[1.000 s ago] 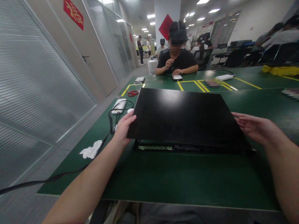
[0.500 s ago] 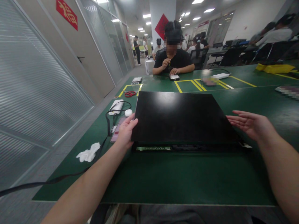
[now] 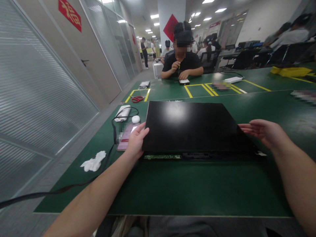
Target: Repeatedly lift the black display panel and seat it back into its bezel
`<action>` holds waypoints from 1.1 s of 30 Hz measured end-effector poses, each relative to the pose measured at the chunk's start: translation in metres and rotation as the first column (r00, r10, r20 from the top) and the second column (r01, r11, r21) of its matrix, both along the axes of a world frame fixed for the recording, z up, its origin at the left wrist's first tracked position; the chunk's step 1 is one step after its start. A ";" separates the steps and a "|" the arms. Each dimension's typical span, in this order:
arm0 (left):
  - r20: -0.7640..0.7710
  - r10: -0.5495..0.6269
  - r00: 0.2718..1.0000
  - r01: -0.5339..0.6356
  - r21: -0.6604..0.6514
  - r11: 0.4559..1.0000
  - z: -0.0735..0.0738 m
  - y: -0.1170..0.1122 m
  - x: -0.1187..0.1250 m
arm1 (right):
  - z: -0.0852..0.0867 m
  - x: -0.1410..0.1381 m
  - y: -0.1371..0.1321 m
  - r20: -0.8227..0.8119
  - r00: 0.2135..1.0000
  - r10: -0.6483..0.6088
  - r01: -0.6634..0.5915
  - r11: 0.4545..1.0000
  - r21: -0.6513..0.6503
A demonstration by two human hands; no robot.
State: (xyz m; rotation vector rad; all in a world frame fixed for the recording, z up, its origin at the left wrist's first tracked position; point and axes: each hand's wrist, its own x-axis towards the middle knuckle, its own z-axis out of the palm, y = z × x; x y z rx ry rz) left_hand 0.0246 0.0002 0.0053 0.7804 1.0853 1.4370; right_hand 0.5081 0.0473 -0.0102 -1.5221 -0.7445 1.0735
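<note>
A black flat screen panel (image 3: pixel 192 126) lies in front of me over the green table, its glossy face up and a bright reflection near its far edge. Along its near side a strip of green circuit board (image 3: pixel 162 157) shows. The panel's left edge is gripped by my left hand (image 3: pixel 136 138), thumb on top and fingers partly hidden. At the right edge, my right hand (image 3: pixel 265 131) has its fingers stretched out, their tips at the panel's side and the thumb above them. A small pale tab (image 3: pixel 260 153) sticks out at the near right corner.
To the left lie a phone (image 3: pixel 124 140), a white power bank (image 3: pixel 122 113) with a black cable, a white earbud case (image 3: pixel 135 119) and crumpled tissue (image 3: pixel 93 162). Red scissors (image 3: pixel 137 99) lie beyond. Across the table a person (image 3: pixel 182 62) handles a small drive (image 3: pixel 184 82).
The panel's far edge has come down and its left side has shifted a little right, together with my left hand. My right hand's thumb has drawn in, its fingertips still at the panel's edge.
</note>
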 end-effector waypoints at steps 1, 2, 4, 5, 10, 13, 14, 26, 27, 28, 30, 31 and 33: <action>-0.005 0.000 1.000 0.000 -0.005 1.000 0.000 0.000 0.000 | 0.000 0.000 0.000 0.012 1.000 0.005 -0.005 1.000 -0.007; -0.010 0.001 1.000 -0.002 -0.010 1.000 -0.001 0.001 -0.001 | 0.001 -0.001 0.000 0.030 0.999 0.010 -0.009 1.000 -0.017; -0.019 -0.002 1.000 0.001 -0.018 1.000 -0.002 0.001 -0.001 | 0.001 -0.002 -0.001 0.079 0.997 0.014 -0.012 0.999 -0.035; -0.023 -0.005 1.000 0.005 -0.023 1.000 -0.002 0.002 -0.002 | 0.001 -0.002 -0.001 0.105 0.994 0.013 -0.009 0.999 -0.040; -0.022 -0.001 1.000 0.000 -0.056 0.998 -0.001 0.002 -0.002 | -0.005 -0.001 0.004 0.212 0.975 0.067 -0.062 0.998 -0.032; -0.019 0.012 1.000 -0.014 -0.061 0.998 0.000 0.002 -0.001 | -0.011 0.000 0.007 0.311 0.945 0.098 -0.094 0.995 -0.026; -0.020 0.017 1.000 -0.018 -0.060 0.998 0.000 0.002 -0.001 | -0.013 0.000 0.008 0.359 0.928 0.098 -0.095 0.995 -0.025; -0.028 -0.006 1.000 0.004 -0.087 0.996 -0.003 0.004 -0.004 | -0.017 0.008 0.004 0.640 0.766 0.056 -0.082 0.997 0.011; -0.025 -0.009 1.000 0.007 -0.088 0.996 -0.003 0.005 -0.003 | -0.019 0.011 0.006 0.684 0.726 0.075 -0.078 0.997 -0.027; -0.023 -0.012 1.000 0.010 -0.089 0.996 -0.003 0.005 -0.003 | -0.022 0.014 0.008 0.728 0.679 0.100 -0.077 0.995 -0.065; -0.025 -0.026 0.999 0.023 -0.094 0.995 -0.001 0.005 -0.003 | -0.026 0.017 0.011 0.799 0.580 0.160 -0.093 0.987 -0.130; -0.028 -0.037 0.999 0.034 -0.101 0.994 0.000 0.005 -0.003 | -0.028 0.017 0.013 0.822 0.536 0.194 -0.109 0.981 -0.161; -0.040 -0.060 0.997 0.055 -0.126 0.990 0.001 0.006 -0.003 | -0.029 0.016 0.015 0.842 0.470 0.265 -0.149 0.964 -0.220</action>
